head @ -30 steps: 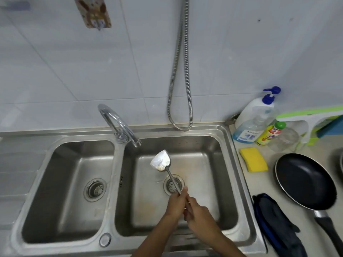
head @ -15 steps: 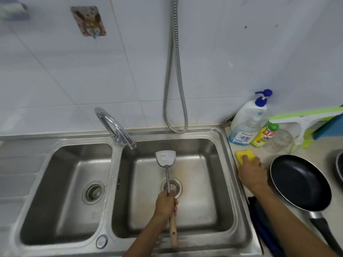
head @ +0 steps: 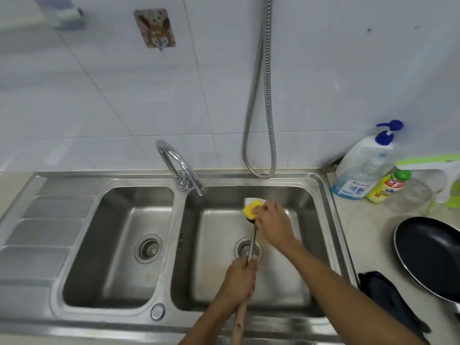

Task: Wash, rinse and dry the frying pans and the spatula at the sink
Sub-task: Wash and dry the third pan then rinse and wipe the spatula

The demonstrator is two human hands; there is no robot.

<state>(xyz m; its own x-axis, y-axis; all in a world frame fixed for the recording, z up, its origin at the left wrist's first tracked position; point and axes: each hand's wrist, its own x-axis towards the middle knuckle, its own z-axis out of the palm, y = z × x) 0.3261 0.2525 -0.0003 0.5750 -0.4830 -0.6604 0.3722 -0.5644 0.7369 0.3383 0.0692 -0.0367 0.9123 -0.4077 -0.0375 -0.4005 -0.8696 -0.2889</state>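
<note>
My left hand (head: 240,285) has fingers clamped on the spatula (head: 252,241); my right hand (head: 273,225) pinches a sponge (head: 251,210) to its blade. Hard scrubbing could wrench it loose.

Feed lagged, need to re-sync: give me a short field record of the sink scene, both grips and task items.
left grip: holds the spatula by its handle, over the right basin
right grip: holds the yellow sponge against the spatula blade
faucet: no water visible
frying pan: on the counter at far right, untouched
dark cloth: on the counter beside the pan
</note>
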